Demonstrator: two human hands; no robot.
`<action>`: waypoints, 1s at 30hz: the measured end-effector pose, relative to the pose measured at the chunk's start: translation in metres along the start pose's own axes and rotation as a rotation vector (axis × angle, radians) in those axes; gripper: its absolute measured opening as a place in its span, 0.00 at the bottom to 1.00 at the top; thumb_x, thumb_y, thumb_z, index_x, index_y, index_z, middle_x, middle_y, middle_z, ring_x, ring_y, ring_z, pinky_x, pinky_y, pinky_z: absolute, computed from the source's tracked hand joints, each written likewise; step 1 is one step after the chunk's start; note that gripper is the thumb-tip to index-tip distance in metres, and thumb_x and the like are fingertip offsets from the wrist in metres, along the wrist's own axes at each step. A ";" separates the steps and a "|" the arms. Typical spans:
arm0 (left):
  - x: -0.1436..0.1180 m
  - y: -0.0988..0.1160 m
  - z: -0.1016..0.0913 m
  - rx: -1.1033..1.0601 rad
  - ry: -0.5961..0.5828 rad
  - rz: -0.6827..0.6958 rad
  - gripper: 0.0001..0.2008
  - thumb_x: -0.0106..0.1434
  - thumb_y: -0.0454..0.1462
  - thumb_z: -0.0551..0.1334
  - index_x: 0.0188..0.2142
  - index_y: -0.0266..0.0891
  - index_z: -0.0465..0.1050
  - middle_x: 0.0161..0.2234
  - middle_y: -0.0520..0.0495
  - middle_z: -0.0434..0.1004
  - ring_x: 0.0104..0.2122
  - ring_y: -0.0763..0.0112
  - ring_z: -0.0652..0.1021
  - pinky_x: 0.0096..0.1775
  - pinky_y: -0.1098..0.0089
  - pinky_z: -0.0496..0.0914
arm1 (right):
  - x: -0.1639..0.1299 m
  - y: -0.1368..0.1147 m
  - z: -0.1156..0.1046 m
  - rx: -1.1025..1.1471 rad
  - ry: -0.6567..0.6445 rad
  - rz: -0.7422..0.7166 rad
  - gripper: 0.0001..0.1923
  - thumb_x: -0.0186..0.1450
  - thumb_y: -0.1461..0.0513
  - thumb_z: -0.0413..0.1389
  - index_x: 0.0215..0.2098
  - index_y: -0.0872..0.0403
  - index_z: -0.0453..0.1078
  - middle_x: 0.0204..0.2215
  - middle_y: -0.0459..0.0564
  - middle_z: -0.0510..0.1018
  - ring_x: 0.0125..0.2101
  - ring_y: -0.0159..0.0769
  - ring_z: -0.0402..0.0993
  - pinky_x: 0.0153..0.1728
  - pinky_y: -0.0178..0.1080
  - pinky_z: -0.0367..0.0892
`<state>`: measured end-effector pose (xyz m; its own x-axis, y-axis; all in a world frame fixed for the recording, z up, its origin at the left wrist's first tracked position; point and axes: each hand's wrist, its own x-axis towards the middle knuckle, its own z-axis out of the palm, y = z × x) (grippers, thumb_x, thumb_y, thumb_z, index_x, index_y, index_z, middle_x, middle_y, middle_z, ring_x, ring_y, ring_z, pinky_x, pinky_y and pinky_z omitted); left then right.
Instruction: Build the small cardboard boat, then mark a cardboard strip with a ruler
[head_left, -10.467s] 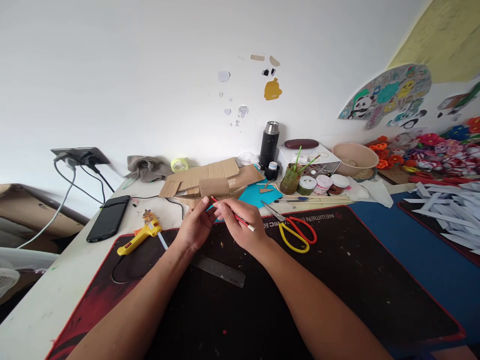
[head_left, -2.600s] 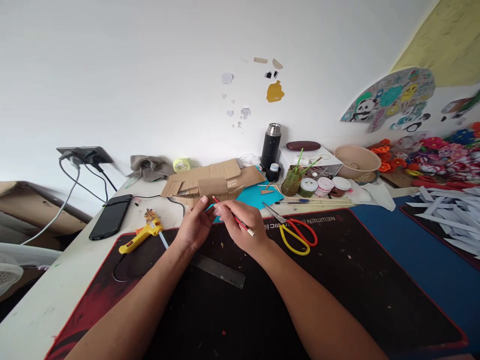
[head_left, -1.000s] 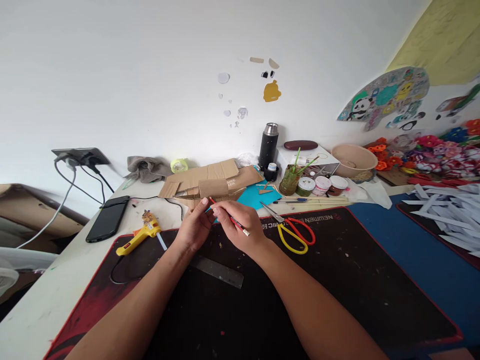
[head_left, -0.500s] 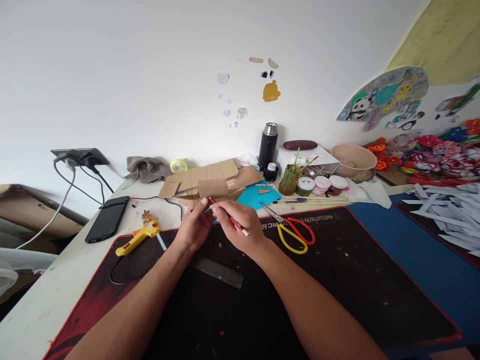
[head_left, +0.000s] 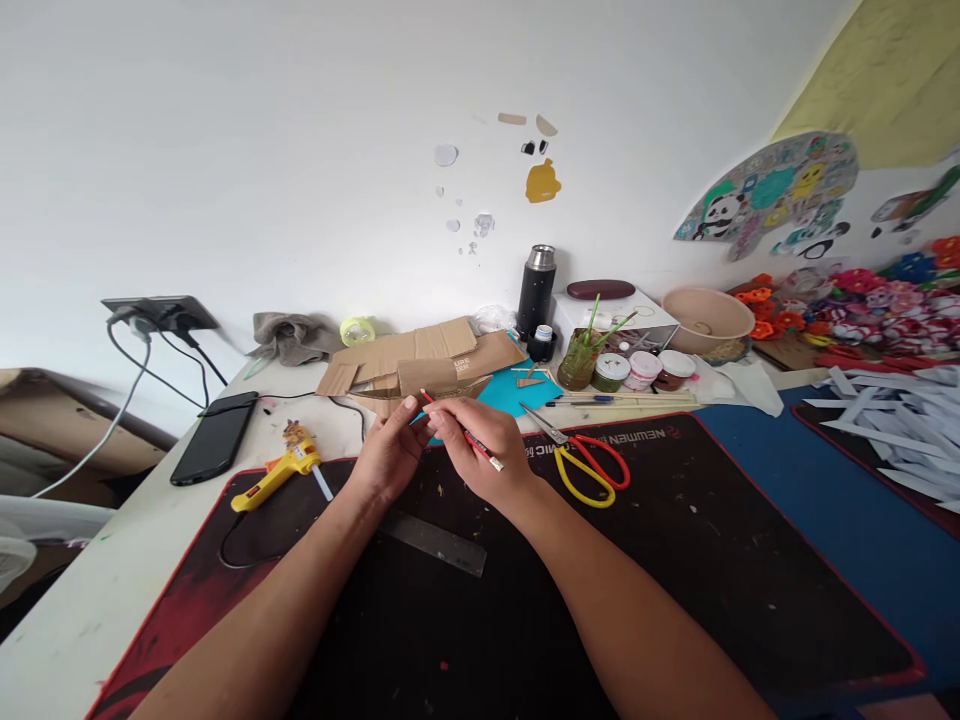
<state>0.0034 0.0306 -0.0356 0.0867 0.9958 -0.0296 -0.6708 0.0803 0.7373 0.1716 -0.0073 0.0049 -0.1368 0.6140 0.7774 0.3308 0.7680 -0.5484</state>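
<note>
My right hand [head_left: 484, 445] grips a red pencil [head_left: 484, 448], its white-ended butt toward me and its tip pointing up to the left. Close beside it, my left hand [head_left: 390, 450] is closed, thumb up, at the near edge of a brown cardboard piece [head_left: 429, 376]; the fingers behind are partly hidden. The pencil tip is near that piece and my left thumb. Below the hands, a clear ruler [head_left: 442, 546] lies on the black mat [head_left: 637, 560]. Scissors [head_left: 585, 470] with one yellow and one red handle lie to the right.
A yellow glue gun [head_left: 277, 474] and a black phone [head_left: 216, 440] lie at left. Behind are cardboard sheets [head_left: 409, 345], blue paper [head_left: 517, 394], a black flask [head_left: 537, 292], paint jars [head_left: 611, 372] and a jar of brushes [head_left: 577, 362]. White paper strips [head_left: 892, 430] are heaped at right.
My right hand and the pencil have shifted slightly right. The cardboard piece by my left thumb has moved a little, covering more of the print behind it. My left hand is almost still.
</note>
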 end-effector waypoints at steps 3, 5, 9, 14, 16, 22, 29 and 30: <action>0.000 -0.001 -0.001 0.032 -0.003 -0.001 0.21 0.56 0.44 0.87 0.42 0.39 0.85 0.45 0.46 0.91 0.39 0.65 0.88 0.43 0.68 0.84 | 0.000 0.000 -0.001 0.002 0.016 0.003 0.14 0.86 0.59 0.52 0.48 0.51 0.80 0.38 0.51 0.91 0.38 0.39 0.90 0.44 0.38 0.82; 0.000 -0.002 -0.002 0.048 0.004 0.001 0.22 0.56 0.44 0.87 0.44 0.39 0.85 0.48 0.44 0.91 0.41 0.62 0.89 0.45 0.66 0.84 | 0.001 -0.001 -0.001 0.008 0.019 0.019 0.14 0.86 0.59 0.52 0.48 0.50 0.80 0.37 0.51 0.91 0.37 0.39 0.90 0.43 0.38 0.82; 0.000 -0.004 -0.004 0.057 0.010 0.006 0.21 0.57 0.43 0.86 0.44 0.39 0.84 0.48 0.42 0.91 0.45 0.58 0.89 0.47 0.64 0.83 | 0.001 -0.002 -0.002 0.019 0.005 0.049 0.14 0.85 0.59 0.53 0.48 0.50 0.81 0.38 0.52 0.91 0.38 0.40 0.91 0.44 0.40 0.82; 0.001 -0.005 -0.005 0.055 0.002 0.011 0.19 0.58 0.42 0.85 0.43 0.38 0.84 0.44 0.43 0.91 0.44 0.58 0.89 0.46 0.64 0.82 | 0.002 -0.002 -0.003 0.016 -0.016 0.066 0.15 0.86 0.58 0.52 0.49 0.49 0.81 0.39 0.52 0.91 0.40 0.41 0.91 0.45 0.40 0.83; 0.001 -0.005 -0.005 0.056 0.003 0.013 0.19 0.58 0.42 0.85 0.42 0.38 0.84 0.43 0.42 0.91 0.44 0.58 0.89 0.46 0.64 0.82 | 0.002 -0.002 -0.003 0.019 -0.005 0.054 0.14 0.86 0.58 0.52 0.48 0.50 0.80 0.39 0.52 0.91 0.40 0.40 0.91 0.44 0.40 0.82; 0.000 -0.004 -0.004 0.063 0.003 0.008 0.19 0.59 0.43 0.85 0.43 0.38 0.85 0.48 0.41 0.91 0.44 0.58 0.89 0.46 0.64 0.82 | 0.002 -0.002 -0.002 0.033 0.019 0.025 0.13 0.85 0.60 0.54 0.48 0.51 0.80 0.39 0.53 0.91 0.38 0.39 0.90 0.44 0.39 0.82; -0.001 -0.003 -0.001 0.072 0.001 0.016 0.19 0.58 0.44 0.86 0.40 0.39 0.84 0.45 0.42 0.91 0.43 0.59 0.89 0.45 0.65 0.83 | 0.001 -0.001 -0.002 0.008 -0.017 0.064 0.14 0.85 0.58 0.52 0.48 0.49 0.80 0.39 0.52 0.91 0.39 0.39 0.90 0.44 0.39 0.82; -0.001 -0.003 -0.001 0.073 0.000 0.016 0.18 0.58 0.44 0.85 0.40 0.39 0.84 0.46 0.42 0.91 0.43 0.59 0.89 0.45 0.65 0.83 | 0.001 -0.001 -0.002 0.008 -0.015 0.065 0.14 0.85 0.58 0.52 0.48 0.49 0.80 0.39 0.52 0.91 0.39 0.39 0.90 0.44 0.39 0.82</action>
<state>0.0048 0.0292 -0.0385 0.0761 0.9969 -0.0174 -0.6169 0.0608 0.7847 0.1729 -0.0074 0.0069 -0.1295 0.6653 0.7352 0.3324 0.7277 -0.6000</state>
